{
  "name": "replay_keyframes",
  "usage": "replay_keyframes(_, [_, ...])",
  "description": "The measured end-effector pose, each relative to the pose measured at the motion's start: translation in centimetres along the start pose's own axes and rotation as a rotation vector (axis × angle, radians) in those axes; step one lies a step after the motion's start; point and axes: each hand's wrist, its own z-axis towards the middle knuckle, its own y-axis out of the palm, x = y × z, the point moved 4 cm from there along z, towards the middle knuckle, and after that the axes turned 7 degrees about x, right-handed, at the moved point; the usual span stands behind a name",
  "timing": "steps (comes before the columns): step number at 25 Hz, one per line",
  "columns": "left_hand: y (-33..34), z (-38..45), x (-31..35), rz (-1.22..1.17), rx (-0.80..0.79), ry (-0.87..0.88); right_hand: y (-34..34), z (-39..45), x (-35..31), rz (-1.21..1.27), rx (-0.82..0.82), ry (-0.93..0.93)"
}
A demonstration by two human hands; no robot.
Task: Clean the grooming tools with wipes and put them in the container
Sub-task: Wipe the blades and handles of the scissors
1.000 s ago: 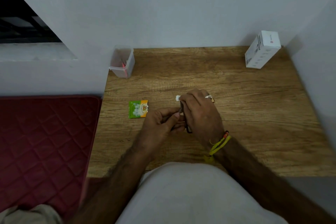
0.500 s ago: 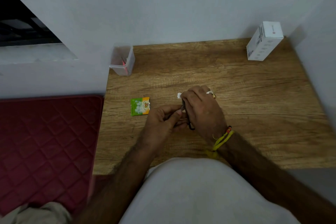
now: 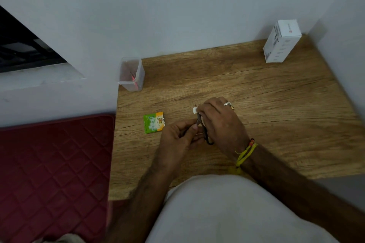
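A person in a pale garment (image 3: pixel 227 213) sits at a wooden table (image 3: pixel 276 104), both bare forearms reaching forward over its near edge. A band of yellow threads with orange and dark beads (image 3: pixel 245 152) circles the right wrist. Above the middle of the table the two hands meet around a small dark grooming tool (image 3: pixel 205 134), most likely a pair of scissors, with a loop handle showing at its near end and a thin tip pointing away from the person. The left hand (image 3: pixel 177 138) pinches the tool between curled fingers and thumb. The right hand (image 3: pixel 219 122), a ring on one finger, has its fingers curled round a white wipe (image 3: pixel 195 110) pressed against the tool's upper part; only a corner of the wipe shows beyond the fingertips. How much of the tool the wipe covers cannot be told.

Just left of the hands, flat on the wood, lies a green and orange sachet (image 3: pixel 154 122). Farther back, at the table's far left corner against the wall, stands a clear plastic container (image 3: pixel 132 74) with something pink inside; it is well apart from the tool. At the far right corner a white box (image 3: pixel 281 42) stands near the grey wall (image 3: pixel 177 6). A dark red quilted mat (image 3: pixel 53 173) lies beside the table on the left.
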Motion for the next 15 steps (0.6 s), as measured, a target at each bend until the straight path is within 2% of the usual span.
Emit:
replay_keyframes(3, [0.0, 0.0, -0.1, 0.015, 0.003, 0.021, 0.2, 0.2, 0.0, -0.016, -0.048, -0.019])
replay_keyframes(9, [0.2, 0.0, 0.2, 0.043, -0.011, 0.039, -1.3, 0.5, -0.6, 0.034, 0.069, -0.023])
replay_keyframes(15, [0.1, -0.1, 0.3, 0.037, 0.0, 0.04, -0.3, -0.1, -0.5, -0.014, -0.017, -0.053])
